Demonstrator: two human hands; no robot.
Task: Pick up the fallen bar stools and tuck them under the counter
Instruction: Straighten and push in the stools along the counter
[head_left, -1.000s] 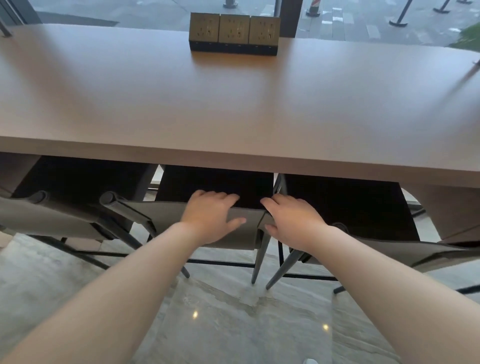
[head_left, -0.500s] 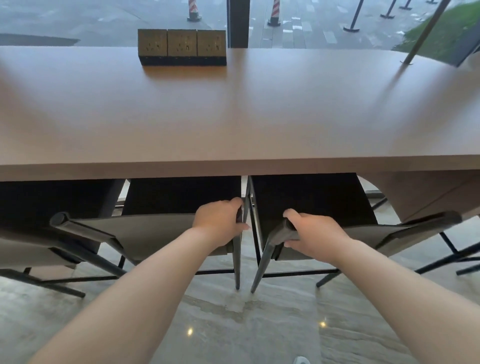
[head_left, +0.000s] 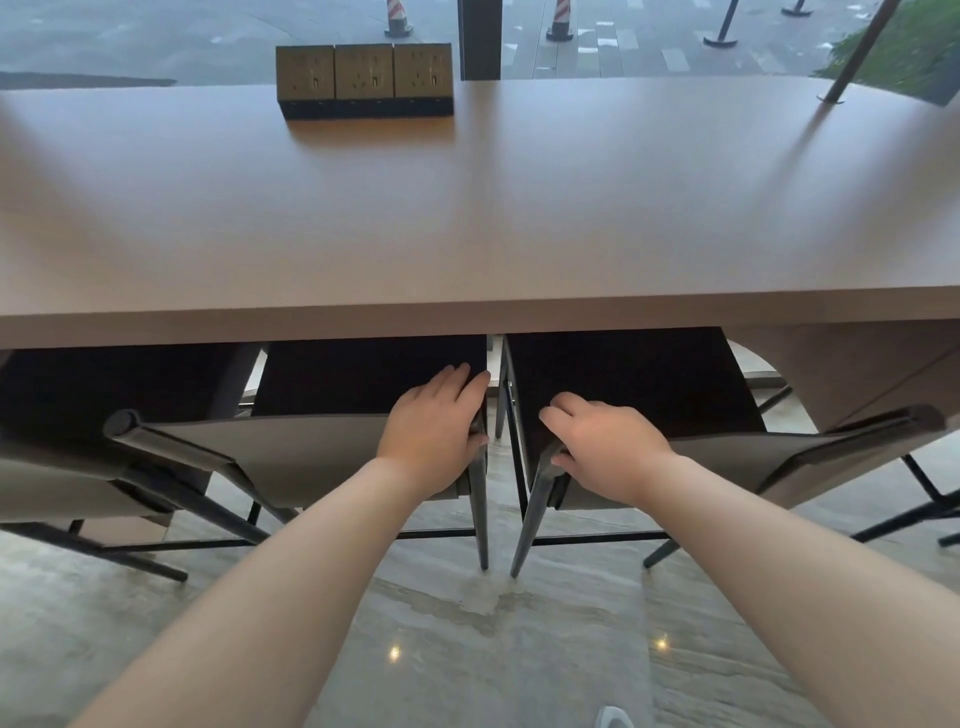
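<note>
Stools are standing upright, seats going under the counter (head_left: 467, 218). Your left hand (head_left: 434, 434) is gripping the left stool (head_left: 291, 452) backrest corner, your right hand (head_left: 605, 447) the right stool (head_left: 727, 462); those rigid, probably heavyish frames are offering firm holds.

We see our left hand (head_left: 434, 434) and right hand (head_left: 605, 447) gripping backrests of two upright stools (head_left: 332, 452) (head_left: 727, 457) under the bench (head_left: 467, 208).

both bare forearms reach forward and converge toward the middle. the left hand (head_left: 434, 431) lies palm down, fingers extended forward and close together, thumb curled under at its right side. the right hand (head_left: 605, 447) lies palm down just beside it, fingers bent, thumb tucked beneath. the two hands stay apart.
</note>
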